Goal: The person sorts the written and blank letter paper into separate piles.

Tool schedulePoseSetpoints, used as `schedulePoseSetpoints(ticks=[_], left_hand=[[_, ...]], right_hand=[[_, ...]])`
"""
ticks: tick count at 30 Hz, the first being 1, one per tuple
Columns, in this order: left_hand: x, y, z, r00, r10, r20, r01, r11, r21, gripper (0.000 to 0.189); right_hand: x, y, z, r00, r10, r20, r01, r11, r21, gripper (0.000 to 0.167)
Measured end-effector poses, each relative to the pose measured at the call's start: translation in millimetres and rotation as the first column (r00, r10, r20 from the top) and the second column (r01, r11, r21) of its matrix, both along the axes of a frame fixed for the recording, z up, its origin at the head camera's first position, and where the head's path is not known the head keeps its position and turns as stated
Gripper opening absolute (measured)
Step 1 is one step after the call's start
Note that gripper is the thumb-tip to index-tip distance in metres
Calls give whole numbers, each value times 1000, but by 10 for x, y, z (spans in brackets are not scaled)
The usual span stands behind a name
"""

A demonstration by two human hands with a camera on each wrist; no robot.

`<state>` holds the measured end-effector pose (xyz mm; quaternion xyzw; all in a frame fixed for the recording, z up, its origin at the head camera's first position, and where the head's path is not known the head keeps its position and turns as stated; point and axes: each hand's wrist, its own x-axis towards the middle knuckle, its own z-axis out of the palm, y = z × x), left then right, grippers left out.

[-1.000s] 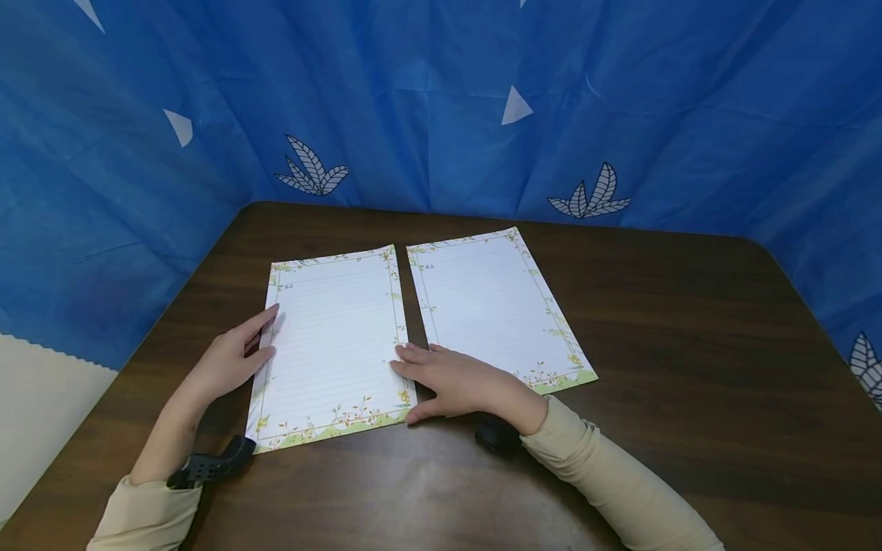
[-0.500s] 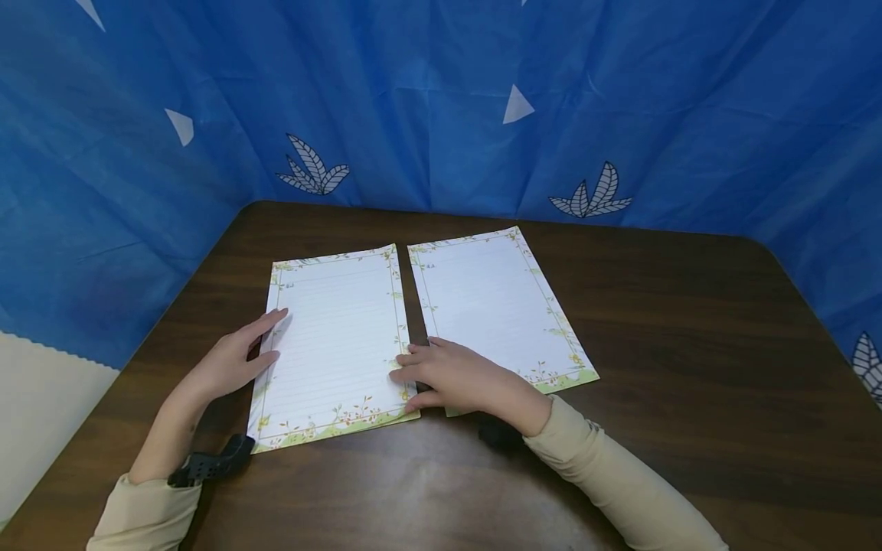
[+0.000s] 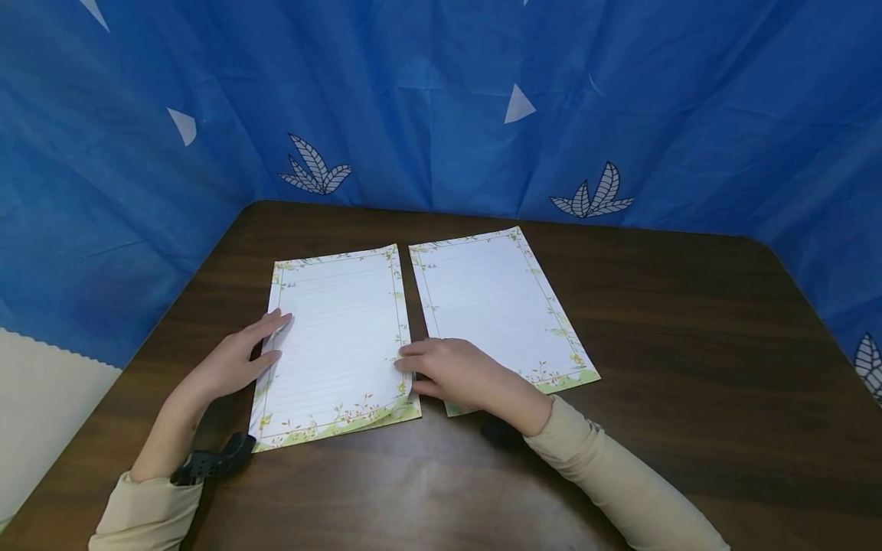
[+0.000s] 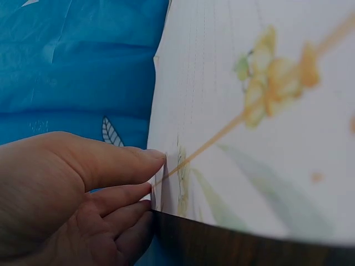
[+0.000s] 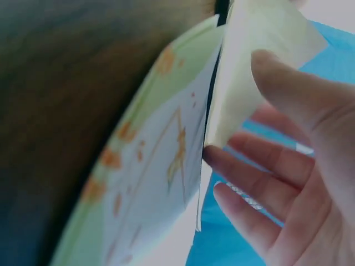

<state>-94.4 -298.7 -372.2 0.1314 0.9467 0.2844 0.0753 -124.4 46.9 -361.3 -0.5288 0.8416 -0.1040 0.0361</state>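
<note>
Two lined letter papers with a leafy, flowered border lie side by side. The left letter paper is between my hands. With straight fingers, my left hand rests on its left edge. At the lower right edge, my right hand pinches a top sheet, whose corner bends up off the paper beneath. The right wrist view shows the pale raised sheet by the thumb, with fingers behind it. The right letter paper lies partly under my right hand. In the left wrist view the thumb overlaps the paper's edge.
A dark wooden table carries both papers. Behind it hangs a blue curtain with leaf prints and white triangles. A black wrist device sits on the left forearm, close to the paper's lower left corner.
My right fingers have drawn together at the left paper's lower right edge, and the sheet's corner has begun to curl up. The left hand has slid slightly further onto the paper.
</note>
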Motion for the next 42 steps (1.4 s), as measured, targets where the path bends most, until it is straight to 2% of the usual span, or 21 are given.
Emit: schedulePoseSetpoints(ticks=[3, 6, 10, 12, 16, 19, 25, 28, 33, 38, 42], left_hand=[[0, -8, -1, 1000, -8, -7, 8, 1000, 1, 56], [2, -10, -2, 1000, -6, -5, 6, 1000, 7, 55], [6, 2, 4, 1000, 6, 8, -6, 1000, 18, 54], [6, 10, 9, 1000, 11, 14, -11, 1000, 23, 54], [10, 23, 20, 1000, 18, 21, -19, 1000, 25, 54], [11, 31, 27, 1000, 13, 22, -14, 1000, 25, 54], [11, 31, 33, 999, 9, 33, -10, 999, 33, 54], [14, 27, 34, 999, 12, 36, -14, 999, 33, 54], [15, 30, 31, 999, 19, 31, -20, 999, 27, 54], [13, 29, 22, 999, 26, 36, -27, 999, 23, 55], [14, 27, 19, 999, 32, 39, -33, 999, 24, 56]], right_hand=[[-17, 6, -22, 990, -83, 117, 85, 996, -12, 42], [-38, 2, -39, 962, -138, 234, 150, 988, -32, 51], [-66, -14, -51, 927, -171, 334, 204, 977, -66, 61], [-80, -24, -55, 918, -170, 358, 212, 974, -82, 63], [-101, -39, -53, 917, -147, 370, 200, 974, -107, 59], [-120, -36, -52, 903, -141, 406, 205, 971, -119, 52], [-164, -19, -64, 822, -157, 548, 279, 949, -147, 43], [-166, -32, -70, 815, -167, 555, 307, 937, -169, 47], [-151, -84, -93, 822, -182, 539, 347, 911, -221, 51], [-109, -132, -108, 788, -179, 588, 395, 881, -261, 60], [-77, -162, -142, 756, -143, 639, 427, 848, -315, 71]])
